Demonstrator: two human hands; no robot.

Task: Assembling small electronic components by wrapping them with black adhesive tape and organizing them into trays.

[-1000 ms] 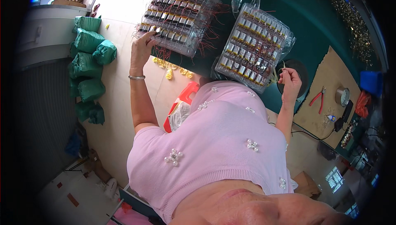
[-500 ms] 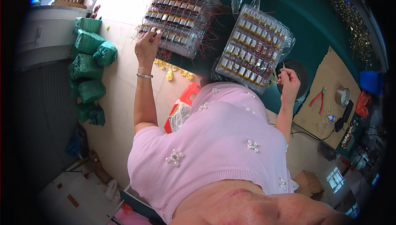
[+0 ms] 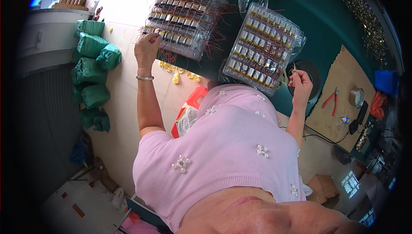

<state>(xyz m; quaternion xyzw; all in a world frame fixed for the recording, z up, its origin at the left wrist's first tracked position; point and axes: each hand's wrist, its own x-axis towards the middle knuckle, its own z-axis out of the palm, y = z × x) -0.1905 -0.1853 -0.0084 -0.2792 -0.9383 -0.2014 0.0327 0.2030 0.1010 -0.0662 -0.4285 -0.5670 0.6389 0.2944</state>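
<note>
My left hand (image 3: 147,48) reaches to the near left corner of a clear plastic tray (image 3: 183,10) filled with rows of small silver cells with red wires; its fingers pinch at a cell on the tray's edge. A second tray of the same cells (image 3: 262,45) lies to the right on the dark green table (image 3: 326,28). My right hand (image 3: 300,83) is closed by that tray's near right corner, pinching a thin pale wire or stick. A silver bangle (image 3: 145,78) circles my left wrist.
Green sacks (image 3: 92,62) are piled on the floor at left. A red basket (image 3: 189,109) sits below the table edge. Red pliers (image 3: 331,101), a solder spool (image 3: 356,97) and a small bottle lie on a cardboard sheet (image 3: 343,83) at right. Small yellow pieces (image 3: 176,77) are scattered near the table edge.
My left hand has risen from below the tray's corner up onto its edge. The right hand has stayed almost in place.
</note>
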